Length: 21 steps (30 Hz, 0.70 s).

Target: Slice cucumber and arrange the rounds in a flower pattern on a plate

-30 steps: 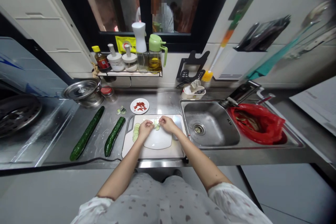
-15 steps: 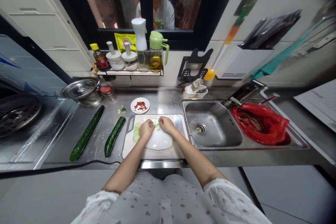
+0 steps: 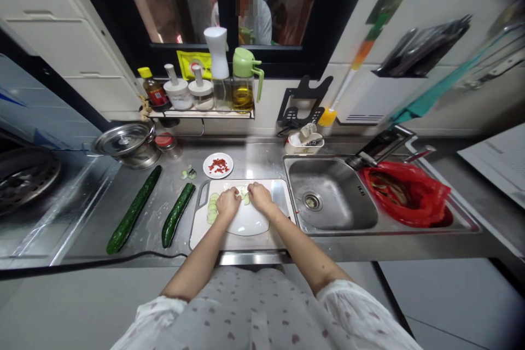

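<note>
Bunched, with any hold unclear, your left hand (image 3: 228, 204) and right hand (image 3: 260, 198) flank cucumber slices (image 3: 246, 199) already on the white plate (image 3: 248, 224), overlapping slices (image 3: 212, 210) left on the cutting board (image 3: 200, 234)

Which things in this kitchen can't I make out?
All in the head view:
Whether the left hand and right hand pinch cucumber slices: too small.
Part of the white dish: behind both hands.
Inside the steel pot: covered by its lid.
Inside the red bag: partly behind folds.
Dark round object: cut off by the left edge.
</note>
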Tool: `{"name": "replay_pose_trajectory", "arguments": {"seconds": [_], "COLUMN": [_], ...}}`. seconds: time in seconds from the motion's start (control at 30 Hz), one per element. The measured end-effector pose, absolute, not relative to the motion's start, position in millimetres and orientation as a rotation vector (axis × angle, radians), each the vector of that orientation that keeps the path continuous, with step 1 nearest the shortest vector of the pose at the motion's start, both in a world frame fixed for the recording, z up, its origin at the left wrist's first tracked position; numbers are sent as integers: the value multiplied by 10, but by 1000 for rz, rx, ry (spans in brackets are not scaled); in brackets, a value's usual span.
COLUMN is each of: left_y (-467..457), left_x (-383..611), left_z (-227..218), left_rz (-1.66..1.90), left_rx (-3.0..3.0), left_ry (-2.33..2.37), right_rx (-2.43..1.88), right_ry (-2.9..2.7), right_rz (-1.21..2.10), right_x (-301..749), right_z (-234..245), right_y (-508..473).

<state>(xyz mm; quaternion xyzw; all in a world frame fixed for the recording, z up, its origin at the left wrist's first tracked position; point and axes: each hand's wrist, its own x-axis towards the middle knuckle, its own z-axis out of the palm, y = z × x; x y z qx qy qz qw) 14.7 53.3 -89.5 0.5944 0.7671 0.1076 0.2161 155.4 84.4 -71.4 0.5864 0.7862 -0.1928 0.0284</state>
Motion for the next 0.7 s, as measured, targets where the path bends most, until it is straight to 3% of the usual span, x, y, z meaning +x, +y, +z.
{"name": "replay_pose_trajectory", "arguments": {"seconds": [0.7], "left_y": [450], "left_x": [157], "left_z": [-975], "left_rz": [330], "left_rx": [1806], "left_ry": [2067], "right_rx": [1925], "right_ry": [2358], "right_rz": [-532], "right_x": [1589], "right_z": [-774], "right_y": [766]}}
